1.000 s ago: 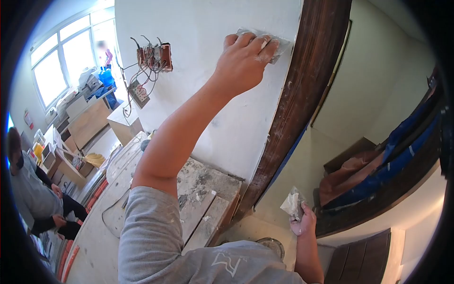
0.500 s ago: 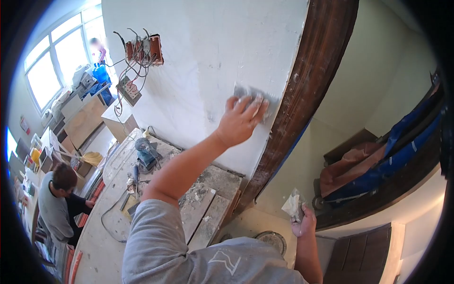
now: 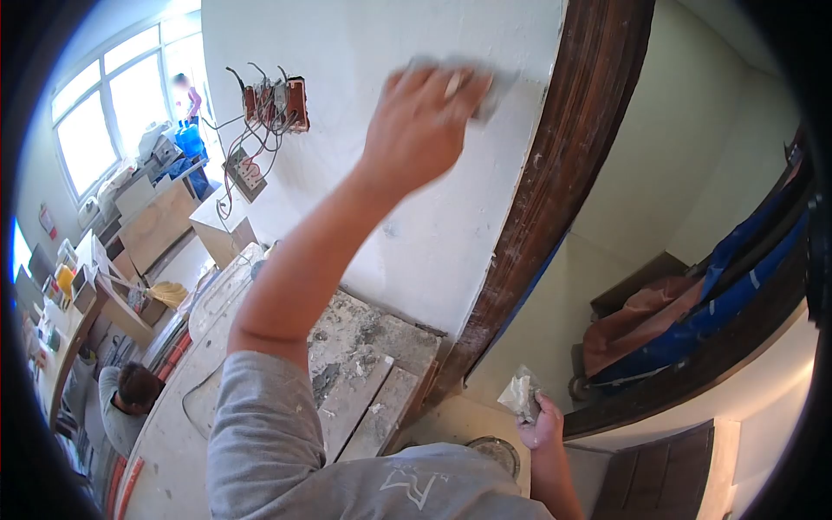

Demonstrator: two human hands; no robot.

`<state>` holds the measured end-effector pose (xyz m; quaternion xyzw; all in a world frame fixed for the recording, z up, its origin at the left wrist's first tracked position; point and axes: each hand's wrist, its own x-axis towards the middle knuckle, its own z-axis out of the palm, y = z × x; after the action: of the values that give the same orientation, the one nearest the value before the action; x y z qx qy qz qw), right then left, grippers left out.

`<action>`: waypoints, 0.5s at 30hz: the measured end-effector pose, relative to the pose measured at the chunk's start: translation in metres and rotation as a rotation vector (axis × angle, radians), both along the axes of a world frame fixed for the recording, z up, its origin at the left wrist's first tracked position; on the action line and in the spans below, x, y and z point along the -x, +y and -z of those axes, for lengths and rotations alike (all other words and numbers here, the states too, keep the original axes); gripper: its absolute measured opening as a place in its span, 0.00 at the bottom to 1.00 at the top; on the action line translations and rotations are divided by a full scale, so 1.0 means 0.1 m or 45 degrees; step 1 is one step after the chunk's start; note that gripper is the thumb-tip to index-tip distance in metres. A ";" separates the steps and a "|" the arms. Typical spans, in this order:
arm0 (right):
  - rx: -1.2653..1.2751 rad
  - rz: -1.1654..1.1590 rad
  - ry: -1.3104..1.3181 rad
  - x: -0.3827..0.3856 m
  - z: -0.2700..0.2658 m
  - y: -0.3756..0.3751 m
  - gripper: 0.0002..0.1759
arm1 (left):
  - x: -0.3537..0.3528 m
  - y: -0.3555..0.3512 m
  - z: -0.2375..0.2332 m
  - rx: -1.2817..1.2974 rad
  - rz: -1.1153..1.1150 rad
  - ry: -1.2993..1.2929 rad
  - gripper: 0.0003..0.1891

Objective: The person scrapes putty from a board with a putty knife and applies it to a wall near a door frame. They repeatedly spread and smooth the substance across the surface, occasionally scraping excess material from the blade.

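Left hand [image 3: 416, 130] has gone up the wall [image 3: 416, 251] since the earlier frame, carrying the flat scraper [image 3: 492, 94] with it; blurred now. Co-worker [image 3: 130, 399] on the left has dropped lower beside the counter [image 3: 217, 316], head down. Right hand [image 3: 543, 426] sits a touch further left.

Left grip: fingers pressed over the flat scraper, holding it at the upper wall, near the dark wood door frame [image 3: 563, 147]. Blade partly hidden by the fingers; too blurred to tell if it is flat on the wall. Right grip: closed around a second scraper [image 3: 529, 414], blade up, lump of white putty [image 3: 521, 392] on it, held low at the right, well apart from the wall.

Wall left of the left hand: open box [image 3: 277, 104] with loose wires hanging, socket plate [image 3: 249, 176] dangling below. Dusty slab [image 3: 368, 334] at the foot of the wall, bits of rubble on it. Round tub [image 3: 496, 455] on the floor near the right hand, partly hidden by the shirt. Blue sheet [image 3: 637, 364] right of the door frame, brown door [image 3: 654, 472] near right. Far left: window [image 3: 113, 108], person [image 3: 188, 100] by a blue jug [image 3: 188, 139], straw broom [image 3: 168, 295]. Orange pipes [image 3: 130, 485] near left, along the counter edge.
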<state>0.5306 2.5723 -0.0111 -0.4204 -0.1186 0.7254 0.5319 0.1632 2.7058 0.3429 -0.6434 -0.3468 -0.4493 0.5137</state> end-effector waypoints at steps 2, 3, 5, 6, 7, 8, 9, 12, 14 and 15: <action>-0.003 -0.019 0.016 -0.01 0.04 0.01 0.10 | -0.01 0.27 -0.43 -0.200 -0.009 0.071 0.21; -0.026 -0.053 0.031 -0.02 0.06 0.00 0.10 | -0.08 0.25 -0.57 -0.116 -0.002 0.044 0.19; -0.008 -0.056 0.022 -0.03 0.05 -0.05 0.10 | -0.18 0.19 -0.78 0.058 0.013 -0.008 0.17; 0.032 -0.026 -0.002 -0.03 0.01 -0.07 0.10 | -0.19 0.27 -0.78 0.032 -0.078 0.018 0.17; 0.072 0.003 -0.026 -0.03 0.00 -0.10 0.10 | -0.17 0.37 -0.71 -0.016 -0.074 0.040 0.18; 0.046 -0.008 -0.011 -0.08 0.03 -0.12 0.10 | -0.14 0.48 -0.60 -0.063 -0.071 0.062 0.21; 0.019 -0.020 0.005 -0.15 0.07 -0.14 0.10 | -0.11 0.58 -0.48 -0.110 -0.069 0.087 0.24; -0.008 -0.018 0.025 -0.28 0.18 -0.22 0.10 | -0.20 0.47 0.03 0.039 -0.083 0.118 0.26; 0.011 0.005 0.024 -0.34 0.24 -0.25 0.10 | -0.23 0.40 0.40 0.141 -0.014 0.099 0.27; 0.030 0.022 0.023 -0.37 0.29 -0.25 0.10 | -0.24 0.37 0.58 0.178 -0.016 0.088 0.27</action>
<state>0.5672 2.5469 -0.0401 -0.4212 -0.1017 0.7259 0.5342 0.1876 2.7426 0.2846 -0.6906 -0.3633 -0.3982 0.4822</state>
